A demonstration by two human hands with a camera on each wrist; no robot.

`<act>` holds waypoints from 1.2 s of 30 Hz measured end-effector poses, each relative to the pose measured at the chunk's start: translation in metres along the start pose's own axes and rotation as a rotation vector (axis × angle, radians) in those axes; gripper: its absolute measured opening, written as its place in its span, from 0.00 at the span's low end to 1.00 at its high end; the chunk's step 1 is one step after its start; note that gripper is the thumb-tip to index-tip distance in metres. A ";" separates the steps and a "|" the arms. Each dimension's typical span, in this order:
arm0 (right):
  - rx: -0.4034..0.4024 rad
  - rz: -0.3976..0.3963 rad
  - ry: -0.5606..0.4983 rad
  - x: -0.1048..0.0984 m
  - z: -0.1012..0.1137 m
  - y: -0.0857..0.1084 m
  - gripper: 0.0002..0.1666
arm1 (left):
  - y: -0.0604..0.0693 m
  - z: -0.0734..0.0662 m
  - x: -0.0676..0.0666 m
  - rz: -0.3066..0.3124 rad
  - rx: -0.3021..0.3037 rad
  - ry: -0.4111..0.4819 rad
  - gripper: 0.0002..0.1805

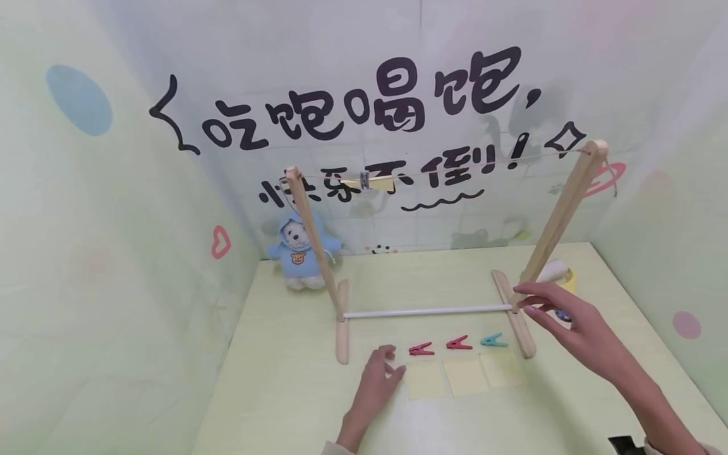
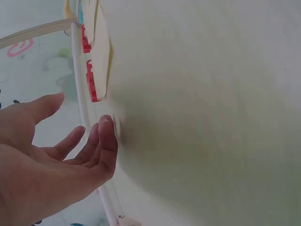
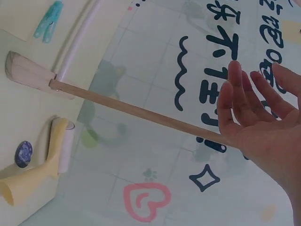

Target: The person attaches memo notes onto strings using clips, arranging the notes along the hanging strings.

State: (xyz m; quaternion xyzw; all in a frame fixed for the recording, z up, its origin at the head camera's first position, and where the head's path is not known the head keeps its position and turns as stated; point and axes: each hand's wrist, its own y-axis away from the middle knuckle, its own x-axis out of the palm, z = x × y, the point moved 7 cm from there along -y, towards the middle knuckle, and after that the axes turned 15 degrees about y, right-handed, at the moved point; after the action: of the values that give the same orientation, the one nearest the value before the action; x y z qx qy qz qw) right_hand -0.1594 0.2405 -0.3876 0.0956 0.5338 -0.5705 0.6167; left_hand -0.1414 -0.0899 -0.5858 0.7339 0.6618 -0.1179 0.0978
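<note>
My left hand (image 1: 378, 376) hovers low over the table, left of the yellow paper squares, its fingers loosely curled around nothing. In the left wrist view that hand (image 2: 70, 155) is empty. My right hand (image 1: 580, 332) is raised near the right wooden post (image 1: 563, 215); its fingers (image 3: 237, 96) are loosely bent and hold nothing. Two red clothespins (image 1: 421, 349) and a teal clothespin (image 1: 493, 340) lie in a row behind three yellow paper squares (image 1: 426, 380). A string between the posts carries a dark clip (image 1: 364, 181) with yellow paper (image 1: 383, 184) in it.
A white rod (image 1: 426, 312) joins the feet of the wooden stand. Behind the left post (image 1: 315, 243) sits a plush bear (image 1: 298, 253) in blue. By the right foot are a white roll (image 3: 68, 148), a yellow curved item (image 3: 33, 179) and a dark blue oval (image 3: 23, 154).
</note>
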 end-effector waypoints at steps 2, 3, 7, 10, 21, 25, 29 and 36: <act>0.008 -0.005 -0.014 0.007 -0.004 0.002 0.26 | 0.007 0.008 0.009 0.016 0.011 -0.031 0.26; 0.008 -0.006 -0.024 0.011 -0.005 0.002 0.25 | 0.009 0.010 0.012 0.019 0.010 -0.044 0.27; 0.023 -0.009 -0.044 0.033 -0.012 0.006 0.22 | 0.013 0.014 0.019 -0.010 0.006 -0.116 0.32; 0.040 -0.006 -0.067 0.055 -0.017 0.010 0.22 | 0.011 0.016 0.023 -0.043 -0.010 -0.182 0.35; -0.032 0.055 -0.137 0.131 -0.012 0.004 0.21 | 0.010 0.016 0.030 -0.044 -0.006 -0.267 0.37; -0.041 0.097 -0.112 0.156 -0.008 -0.001 0.18 | 0.008 0.015 0.027 -0.034 -0.017 -0.235 0.34; -0.038 0.161 -0.024 0.185 -0.004 -0.001 0.15 | 0.007 0.015 0.025 -0.032 -0.030 -0.229 0.32; -0.131 0.168 0.176 0.218 0.008 0.006 0.22 | 0.009 0.014 0.026 -0.049 0.019 -0.251 0.32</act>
State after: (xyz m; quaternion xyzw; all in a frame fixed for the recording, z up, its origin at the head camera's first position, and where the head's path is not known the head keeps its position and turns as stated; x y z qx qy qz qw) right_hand -0.1981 0.1053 -0.5540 0.1491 0.6120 -0.4702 0.6182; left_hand -0.1310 -0.0707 -0.6070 0.6980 0.6608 -0.2174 0.1698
